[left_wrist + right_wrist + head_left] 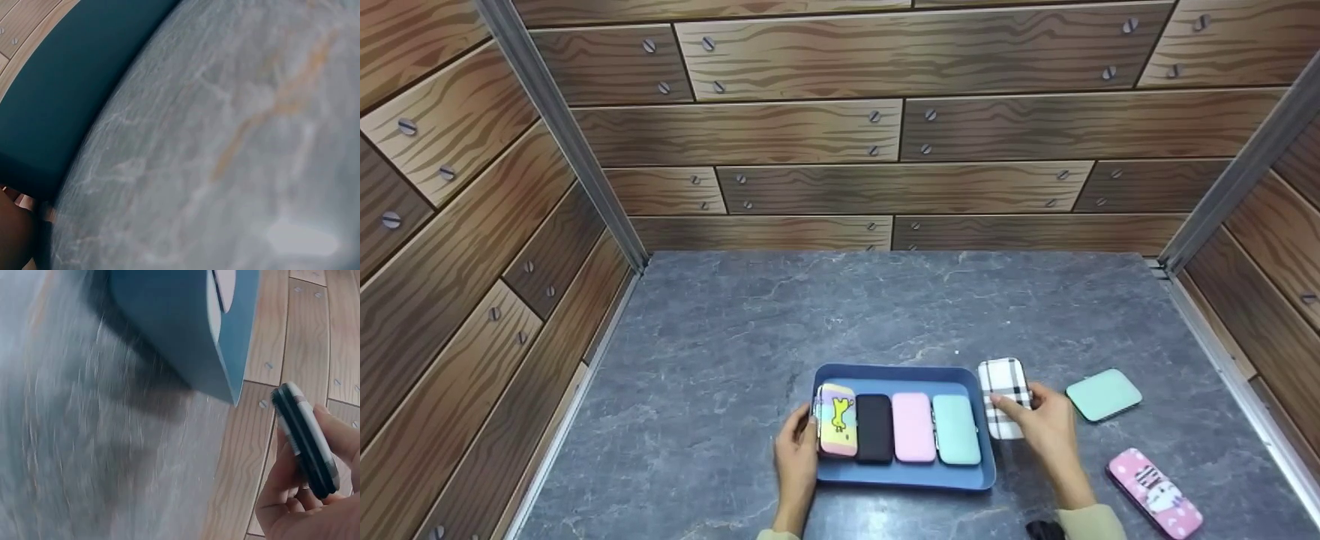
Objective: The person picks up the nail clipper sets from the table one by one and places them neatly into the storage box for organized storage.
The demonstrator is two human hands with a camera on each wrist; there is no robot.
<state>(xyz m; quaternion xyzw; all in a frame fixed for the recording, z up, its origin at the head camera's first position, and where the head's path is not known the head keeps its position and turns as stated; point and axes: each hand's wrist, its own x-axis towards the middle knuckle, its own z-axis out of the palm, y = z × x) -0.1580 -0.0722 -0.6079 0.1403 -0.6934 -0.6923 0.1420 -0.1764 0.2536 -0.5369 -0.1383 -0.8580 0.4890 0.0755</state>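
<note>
A blue tray (904,475) holds a row of small flat zip-style cases: a pastel case with a yellow animal figure (838,420), a black case (874,429), a pink case (913,427) and a mint case (957,430). At the tray's left edge, my left hand (796,457) grips the side wall beside the pastel case; the left wrist view catches only part of this hand (14,236). My right hand (1048,427) pinches a black-and-white plaid case (1002,397) just outside the tray's right wall. Its dark side edge (306,439) shows in the right wrist view, between thumb and fingers.
Right of my right hand lies another mint case (1104,394) on the grey marbled table (720,322). Nearer the front right is a pink case with a cartoon character (1155,493). A small black object (1045,530) sits by the right sleeve. Wood-patterned walls (810,135) enclose the table.
</note>
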